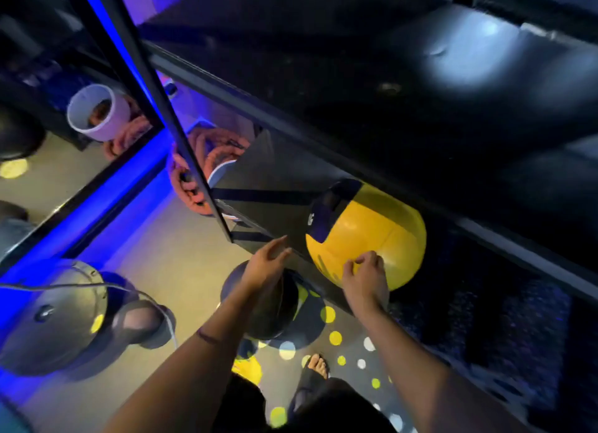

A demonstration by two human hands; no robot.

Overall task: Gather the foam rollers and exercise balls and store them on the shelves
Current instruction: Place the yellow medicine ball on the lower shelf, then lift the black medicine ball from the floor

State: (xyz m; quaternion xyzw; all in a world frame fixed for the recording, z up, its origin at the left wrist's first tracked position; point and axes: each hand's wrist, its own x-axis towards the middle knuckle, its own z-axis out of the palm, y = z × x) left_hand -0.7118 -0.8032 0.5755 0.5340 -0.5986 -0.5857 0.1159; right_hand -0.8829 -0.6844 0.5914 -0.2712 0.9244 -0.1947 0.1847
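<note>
The left hand [268,260] is released: its fingers are spread and only loosely bent, they hold nothing, and the fingertips hover just beside the front edge of the black metal shelf rack [259,203], whether touching it or not I cannot tell. The right hand [365,275] lies at three o'clock from the left one, with its fingers curled in and its knuckles and fingertips against the lower left of the large yellow exercise ball with a black band [372,235]. Whether it truly grasps the ball or only presses on it cannot be told. The ball sits on a low level of the rack, at about twelve to one o'clock from the right hand, tucked under the dark shelf board above it and bulging out toward the person. At six o'clock from the left hand, beneath the wrist, a dark round ball [262,306] rests on the floor close to the foot of the rack. Well apart at nine o'clock, a big silver-grey ball [51,316] lies beside a blue-lit wall mirror [81,180]. At eleven o'clock, behind the rack's upright, a coiled orange rope [210,151] is heaped. A sandalled foot [318,364] stands at six o'clock on a floor speckled with yellow and white light spots.
</note>
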